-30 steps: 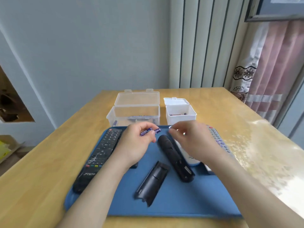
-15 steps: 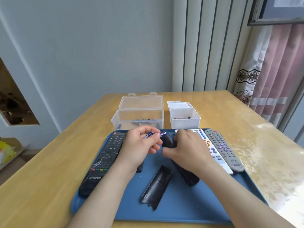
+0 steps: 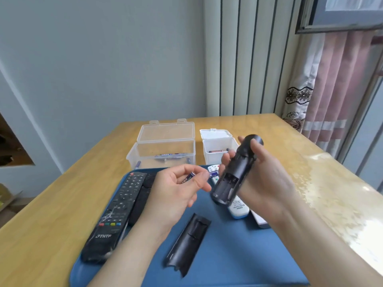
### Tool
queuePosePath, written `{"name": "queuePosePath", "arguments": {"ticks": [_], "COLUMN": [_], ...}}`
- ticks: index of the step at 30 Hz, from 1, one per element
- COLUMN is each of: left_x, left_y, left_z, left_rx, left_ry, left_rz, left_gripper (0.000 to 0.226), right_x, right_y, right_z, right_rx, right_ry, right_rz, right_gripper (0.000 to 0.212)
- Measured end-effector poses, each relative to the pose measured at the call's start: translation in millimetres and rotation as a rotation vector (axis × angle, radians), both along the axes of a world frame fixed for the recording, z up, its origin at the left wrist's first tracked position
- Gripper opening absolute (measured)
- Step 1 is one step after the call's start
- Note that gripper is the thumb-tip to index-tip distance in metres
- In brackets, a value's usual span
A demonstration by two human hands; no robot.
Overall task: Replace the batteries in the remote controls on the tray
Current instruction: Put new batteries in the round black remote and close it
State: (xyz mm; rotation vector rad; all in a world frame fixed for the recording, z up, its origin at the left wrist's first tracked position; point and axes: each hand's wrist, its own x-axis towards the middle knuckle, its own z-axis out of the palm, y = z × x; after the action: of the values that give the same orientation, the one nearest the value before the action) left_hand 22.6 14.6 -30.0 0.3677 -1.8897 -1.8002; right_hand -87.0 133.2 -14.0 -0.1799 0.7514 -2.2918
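My right hand [image 3: 261,179] grips a slim black remote [image 3: 234,175] lifted above the blue tray [image 3: 238,255], its open, empty battery bay facing me. My left hand [image 3: 176,189] pinches blue batteries [image 3: 212,174] just left of that bay; how many I cannot tell. The remote's black back cover [image 3: 187,243] lies loose on the tray near me. A large black remote [image 3: 114,216] and another dark remote [image 3: 143,195] lie at the tray's left. A white remote [image 3: 238,209] shows under my right hand.
A clear open box [image 3: 163,150] holding blue batteries and a small white open box [image 3: 219,148] with a few batteries stand behind the tray on the wooden table [image 3: 310,183]. A wall lies beyond, curtains at the right.
My right hand has picked the slim black remote up off the tray and turned its battery bay toward me. My left hand keeps the batteries, now close beside the bay.
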Motion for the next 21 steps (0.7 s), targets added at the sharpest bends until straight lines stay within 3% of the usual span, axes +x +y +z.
{"name": "queuePosePath", "arguments": {"ticks": [4, 12, 16, 21], "left_x": [0.7, 2.2, 8.0, 5.1], "left_y": [5.6, 7.4, 6.0, 17.7], "left_z": [2.0, -1.7, 1.8, -6.2], "left_rx": [-0.25, -0.447, -0.744, -0.881], "left_ry": [0.075, 0.01, 0.132, 0.089], "left_rz": [0.078, 0.094, 0.235, 0.135], "left_gripper": [0.007, 0.012, 0.011, 0.014], "right_x": [4.4, 3.8, 3.1, 3.4], "right_y": [-0.6, -2.5, -0.9, -1.6], "right_z": [1.9, -4.2, -2.6, -5.0], "right_rx": [-0.018, -0.024, 0.03, 0.033], "right_ry": [0.051, 0.159, 0.209, 0.201], "right_rz": [-0.06, -0.135, -0.18, -0.187], "right_gripper": [0.027, 0.026, 0.023, 0.026]}}
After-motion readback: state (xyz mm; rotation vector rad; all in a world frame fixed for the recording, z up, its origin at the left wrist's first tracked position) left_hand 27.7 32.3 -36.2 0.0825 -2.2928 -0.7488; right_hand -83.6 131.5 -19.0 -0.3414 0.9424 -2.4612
